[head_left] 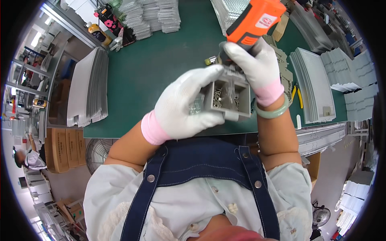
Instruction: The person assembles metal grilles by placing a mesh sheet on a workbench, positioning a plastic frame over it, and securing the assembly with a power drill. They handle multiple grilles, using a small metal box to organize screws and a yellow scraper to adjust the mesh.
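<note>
A small grey compartment box [208,96] is held tilted above the green table by my left hand [175,102], its thumb along the near side and fingers along the far side. Loose silver screws [217,97] lie in the compartments, with clear plastic showing between them. My right hand [257,66] is closed around an orange power drill [255,24], just beyond the box. The drill's working end is hidden by my hands and the box. Both hands wear white gloves with pink cuffs. A small yellow-tipped piece [210,61] shows beyond my left fingertips.
The green table [132,80] carries stacked white panels [86,88] at left and more panels [311,84] at right. Clear plastic stacks [150,16] stand at the back beside a yellow bottle [98,33]. Yellow-handled pliers [297,96] lie right of my right forearm, near beige moulded parts [286,76].
</note>
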`<state>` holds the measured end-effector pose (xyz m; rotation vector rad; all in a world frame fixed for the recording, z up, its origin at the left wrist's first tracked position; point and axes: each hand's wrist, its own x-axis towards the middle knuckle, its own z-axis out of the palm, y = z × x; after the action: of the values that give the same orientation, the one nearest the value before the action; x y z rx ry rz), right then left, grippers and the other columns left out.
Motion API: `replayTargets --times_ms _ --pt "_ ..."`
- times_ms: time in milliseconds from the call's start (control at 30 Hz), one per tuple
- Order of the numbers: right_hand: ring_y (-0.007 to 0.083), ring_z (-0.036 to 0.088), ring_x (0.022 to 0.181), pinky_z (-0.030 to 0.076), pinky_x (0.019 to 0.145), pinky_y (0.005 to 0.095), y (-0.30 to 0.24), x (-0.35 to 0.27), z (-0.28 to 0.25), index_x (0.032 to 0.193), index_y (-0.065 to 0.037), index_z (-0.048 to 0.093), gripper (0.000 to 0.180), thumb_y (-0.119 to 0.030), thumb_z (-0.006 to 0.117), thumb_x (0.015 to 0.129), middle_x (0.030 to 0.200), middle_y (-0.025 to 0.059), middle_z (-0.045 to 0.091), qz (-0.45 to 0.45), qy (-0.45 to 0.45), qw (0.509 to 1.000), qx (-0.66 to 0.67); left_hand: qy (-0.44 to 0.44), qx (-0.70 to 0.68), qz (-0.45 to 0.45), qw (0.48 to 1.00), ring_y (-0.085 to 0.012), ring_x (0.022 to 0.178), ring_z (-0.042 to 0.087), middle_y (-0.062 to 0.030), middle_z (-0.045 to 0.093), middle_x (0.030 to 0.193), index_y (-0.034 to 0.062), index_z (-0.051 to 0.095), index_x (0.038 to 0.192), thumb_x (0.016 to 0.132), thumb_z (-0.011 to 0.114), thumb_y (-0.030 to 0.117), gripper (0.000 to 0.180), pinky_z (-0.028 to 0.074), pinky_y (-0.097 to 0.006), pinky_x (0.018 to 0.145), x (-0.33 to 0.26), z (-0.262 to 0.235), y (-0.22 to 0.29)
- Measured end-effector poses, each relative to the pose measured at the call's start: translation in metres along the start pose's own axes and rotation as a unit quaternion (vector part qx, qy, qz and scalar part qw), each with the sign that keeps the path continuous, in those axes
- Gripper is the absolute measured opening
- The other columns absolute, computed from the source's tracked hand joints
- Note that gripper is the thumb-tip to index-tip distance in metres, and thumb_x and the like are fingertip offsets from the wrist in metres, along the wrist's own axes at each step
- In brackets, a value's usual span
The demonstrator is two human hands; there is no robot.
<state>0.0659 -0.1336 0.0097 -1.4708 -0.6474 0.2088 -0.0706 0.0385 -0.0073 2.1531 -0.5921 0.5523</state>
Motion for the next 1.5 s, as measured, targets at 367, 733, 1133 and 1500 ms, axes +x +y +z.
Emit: replayTargets --times_ms 367,733,1133,1500 --pt "0.0116 0.067 0.076 0.054 0.07 0.0278 0.016 0.008 -0.007 0.107 0.003 0.064 0.036 -0.024 0.077 0.085 0.087 0.0069 0.072 0.011 0.017 0.997 -0.078 -0.003 -0.007 -0.058 0.998 -0.0383 0.118 0.06 -0.0242 0.057 0.13 -0.0023 0.045 0.142 0.084 0.073 0.022 0.069 0.049 -0.041 0.1 0.001 0.012 -0.006" --pt "0.0117 0.067 0.077 0.055 0.073 0.028 0.033 0.03 -0.014 0.106 0.001 0.066 0.034 -0.026 0.076 0.086 0.087 0.0071 0.072 -0.021 0.005 0.996 -0.084 -0.031 -0.005 -0.052 0.998 -0.0275 0.126 0.057 -0.0201 0.054 0.138 -0.0038 0.039 0.148 0.09 0.071 0.046 0.083 0.046 -0.038 0.105 0.012 0.006 -0.018" --pt "0.0139 0.069 0.081 0.055 0.076 0.0296 0.026 0.019 -0.008 0.109 0.002 0.065 0.039 -0.026 0.078 0.085 0.089 0.0081 0.073 0.022 0.003 0.998 -0.06 0.025 -0.133 -0.109 0.985 -0.0376 0.113 0.06 -0.0246 0.057 0.128 -0.0033 0.043 0.142 0.093 0.067 0.043 0.071 0.048 -0.041 0.099 -0.004 0.017 -0.012" --pt "0.0092 0.065 0.073 0.053 0.068 0.026 0.009 0.007 -0.001 0.104 0.001 0.064 0.029 -0.02 0.076 0.087 0.087 0.0049 0.071 -0.033 0.013 0.999 0.021 -0.022 -0.1 -0.05 0.994 -0.0283 0.129 0.054 -0.0196 0.05 0.14 -0.003 0.036 0.149 0.092 0.07 0.043 0.081 0.044 -0.039 0.107 -0.005 0.012 -0.017"
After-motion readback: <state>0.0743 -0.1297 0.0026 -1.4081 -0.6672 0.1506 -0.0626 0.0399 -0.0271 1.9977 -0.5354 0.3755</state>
